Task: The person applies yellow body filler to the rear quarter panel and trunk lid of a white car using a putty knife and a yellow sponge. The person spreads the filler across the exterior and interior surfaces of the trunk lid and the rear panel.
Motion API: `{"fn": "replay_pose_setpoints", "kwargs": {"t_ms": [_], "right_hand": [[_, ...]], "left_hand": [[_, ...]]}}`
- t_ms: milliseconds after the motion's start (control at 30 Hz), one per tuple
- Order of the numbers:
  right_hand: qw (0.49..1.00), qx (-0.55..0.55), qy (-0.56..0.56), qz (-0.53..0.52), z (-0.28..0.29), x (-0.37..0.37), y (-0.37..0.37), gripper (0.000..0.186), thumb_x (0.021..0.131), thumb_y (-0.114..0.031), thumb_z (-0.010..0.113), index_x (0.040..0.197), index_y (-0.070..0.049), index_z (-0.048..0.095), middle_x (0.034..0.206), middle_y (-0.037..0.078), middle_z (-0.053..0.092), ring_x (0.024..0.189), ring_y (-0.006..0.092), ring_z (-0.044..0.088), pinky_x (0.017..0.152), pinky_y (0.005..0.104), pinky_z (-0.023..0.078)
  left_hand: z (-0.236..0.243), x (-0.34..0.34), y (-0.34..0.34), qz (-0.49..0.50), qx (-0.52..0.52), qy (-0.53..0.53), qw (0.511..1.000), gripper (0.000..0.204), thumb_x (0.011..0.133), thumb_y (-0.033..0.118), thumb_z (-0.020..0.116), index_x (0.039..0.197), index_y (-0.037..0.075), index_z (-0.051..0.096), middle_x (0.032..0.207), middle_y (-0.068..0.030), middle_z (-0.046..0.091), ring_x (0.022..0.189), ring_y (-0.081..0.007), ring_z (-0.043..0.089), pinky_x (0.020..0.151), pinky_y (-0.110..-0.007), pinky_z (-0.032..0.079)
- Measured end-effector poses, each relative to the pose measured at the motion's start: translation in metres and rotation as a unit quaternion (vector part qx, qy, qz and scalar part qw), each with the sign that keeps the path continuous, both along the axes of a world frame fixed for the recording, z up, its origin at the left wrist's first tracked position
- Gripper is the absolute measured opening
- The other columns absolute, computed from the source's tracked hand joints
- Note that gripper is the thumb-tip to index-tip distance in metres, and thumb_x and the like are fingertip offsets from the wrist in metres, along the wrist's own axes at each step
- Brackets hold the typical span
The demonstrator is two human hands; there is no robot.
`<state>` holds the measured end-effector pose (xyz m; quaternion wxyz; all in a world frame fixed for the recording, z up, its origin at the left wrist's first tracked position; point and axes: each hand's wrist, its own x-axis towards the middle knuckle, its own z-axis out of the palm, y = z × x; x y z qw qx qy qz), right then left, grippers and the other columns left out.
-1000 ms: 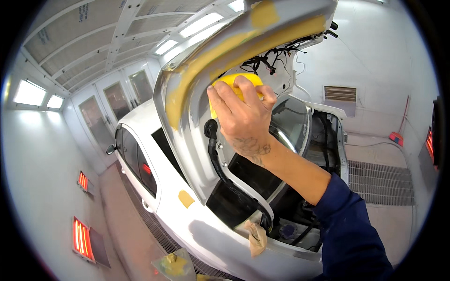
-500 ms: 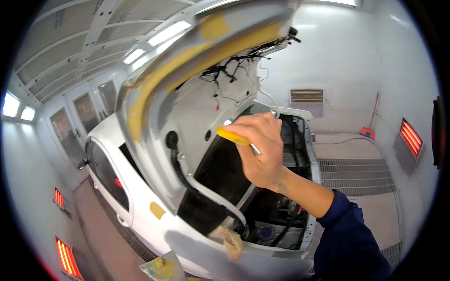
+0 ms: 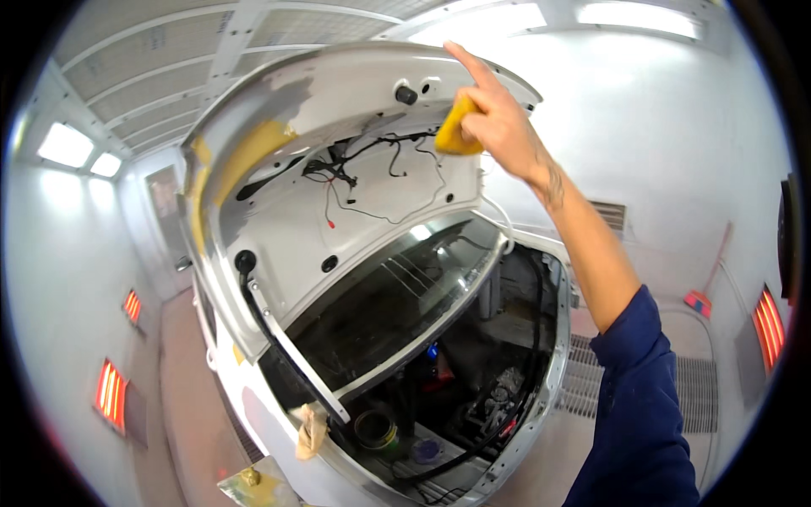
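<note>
Right hand [image 3: 500, 118], index finger extended, grips a yellow pad [image 3: 457, 128]; left hand out of view. Paste [image 3: 251, 154] coats the lid's [image 3: 376, 182] left side; the adjoining grey patch [image 3: 283, 103] appears uncoated.

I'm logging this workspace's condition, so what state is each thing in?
Right hand: raised, index finger extended
Yellow spreader: gripped in the right hand
Trunk lid: open, marked with yellow patches
Wiring: exposed, partly dangling
Red wall lamps: glowing
White light panels: lit
Beige cloth or paper: crumpled, hanging down
Board: partly in view, smeared yellowish
</note>
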<state>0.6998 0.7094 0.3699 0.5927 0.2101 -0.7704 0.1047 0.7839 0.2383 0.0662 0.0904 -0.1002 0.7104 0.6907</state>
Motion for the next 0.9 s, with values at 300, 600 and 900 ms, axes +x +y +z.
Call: {"fn": "replay_pose_setpoints", "kwargs": {"t_ms": [300, 600, 900], "right_hand": [[0.998, -0.015, -0.052, 0.017, 0.065, -0.029, 0.006, 0.025, 0.077, -0.02, 0.056, 0.075, 0.003, 0.067, 0.131, 0.011, 0.062, 0.1, 0.0339, 0.064, 0.086, 0.0399, 0.049], [0.986, -0.102, -0.028, 0.127, -0.055, 0.085, 0.013, 0.019, 0.07, -0.01, 0.053, 0.058, 0.003, 0.048, 0.128, 0.014, 0.06, 0.068, 0.0269, 0.06, 0.067, 0.0363, 0.046], [0.996, -0.057, -0.056, 0.035, -0.241, 0.248, 0.027, 0.006, 0.06, 0.0, 0.05, 0.055, 0.002, 0.05, 0.133, 0.027, 0.058, 0.062, 0.0207, 0.059, 0.049, 0.0265, 0.043]], "left_hand": [[0.01, 0.13, 0.072, 0.101, 0.03, 0.032, 0.994, 0.056, 0.077, 0.007, 0.064, 0.13, -0.002, 0.047, 0.116, -0.011, 0.056, 0.102, -0.0233, 0.057, 0.088, -0.037, 0.049], [0.026, 0.192, 0.102, 0.163, 0.093, 0.021, 0.982, 0.07, 0.074, 0.004, 0.07, 0.137, -0.004, 0.041, 0.12, -0.0115, 0.054, 0.106, -0.0234, 0.055, 0.088, -0.035, 0.05], [0.044, 0.164, 0.133, -0.081, 0.379, 0.356, 0.85, 0.022, 0.075, 0.021, 0.061, 0.089, 0.013, 0.047, 0.053, 0.0028, 0.035, 0.064, -0.0167, 0.044, 0.092, -0.041, 0.039]]}}
